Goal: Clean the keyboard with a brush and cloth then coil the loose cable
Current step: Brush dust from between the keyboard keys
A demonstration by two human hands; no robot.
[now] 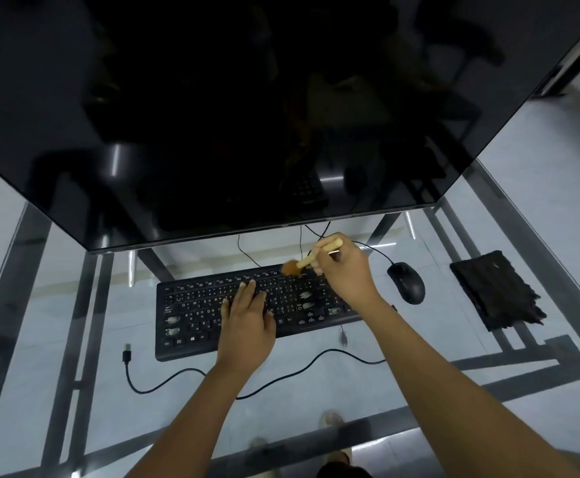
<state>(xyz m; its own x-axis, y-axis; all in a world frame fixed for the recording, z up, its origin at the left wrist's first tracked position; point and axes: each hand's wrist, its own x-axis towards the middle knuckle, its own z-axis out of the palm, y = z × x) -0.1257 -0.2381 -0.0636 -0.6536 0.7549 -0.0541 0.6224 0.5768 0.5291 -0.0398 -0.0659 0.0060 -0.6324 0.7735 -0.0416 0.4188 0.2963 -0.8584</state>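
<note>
So the black keyboard [212, 305] is laid flat on a glass worktop [419, 339] with a dark metal frame showing through it, long axis running left to right, slightly tilted so the right end sits a bit farther away. It's a matte plastic slab with white legends, and a few keys look worn pale or smudged, mostly at the left end and near the right cluster.

The left hand [247, 319] is laid flat on the middle of the keys, fingers straight and spread, nothing gripped. The right hand [343, 270] is curled around a small brush [311, 258] with a pale wooden handle; the handle points up and to the right, and the soft brown bristle tuft is pressed down at the far edge of the keyboard, right of center.

A thin black cable [164, 381] is snaked loosely across the near part of the glass, with its USB plug [127, 353] lying off the near left corner of the keyboard, pointing away. It passes under both forearms.

Off to the right, a glossy black mouse [406, 282] is parked just beside the keyboard, and farther right a dark folded cloth [492, 291], fuzzy and frayed at its near edge, is lying flat. A big dark glossy monitor [247, 115] is looming over the far side.
</note>
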